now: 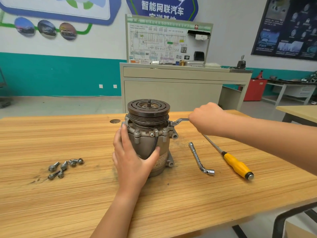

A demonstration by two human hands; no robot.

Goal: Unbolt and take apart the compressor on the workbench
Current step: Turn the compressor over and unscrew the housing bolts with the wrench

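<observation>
A grey metal compressor [151, 140] stands upright on the wooden workbench [85, 194], its dark grooved pulley [148, 109] on top. My left hand [132, 158] grips the compressor's body from the front left, fingers wrapped round it. My right hand [205, 117] holds the handle of a silver wrench [178, 121]. The wrench's ring end sits on a bolt at the compressor's right flange. Several loose bolts [64, 167] lie in a cluster on the bench to the left.
An L-shaped socket wrench [199, 158] and a yellow-handled screwdriver [236, 164] lie on the bench right of the compressor. A beige training cabinet with a wiring board [171, 79] stands behind the bench. Another table's corner [298, 112] shows at far right.
</observation>
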